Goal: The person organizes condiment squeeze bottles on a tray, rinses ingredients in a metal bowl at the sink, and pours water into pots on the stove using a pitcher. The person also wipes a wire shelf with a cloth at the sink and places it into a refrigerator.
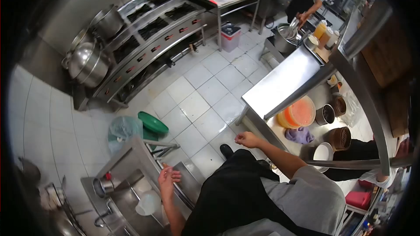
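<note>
My left hand (168, 179) hangs beside the front edge of a metal sink (131, 179), fingers apart and holding nothing. In the sink lies a whitish plastic container (148, 203). My right hand (247, 140) is over the floor near the counter's edge, its fingers curled together; whether anything small is between them is hidden. Right of it, on the lower counter (280, 132), are a purple cloth (299, 135) and a tub of orange liquid (302, 111).
A stove (153, 46) with large pots (89, 64) lines the back left. Beside the sink stand a green lid (153, 123) and a bagged bin (124, 130). Another person (306, 0) works at the back right over a pot (285, 39). A metal post crosses the right side.
</note>
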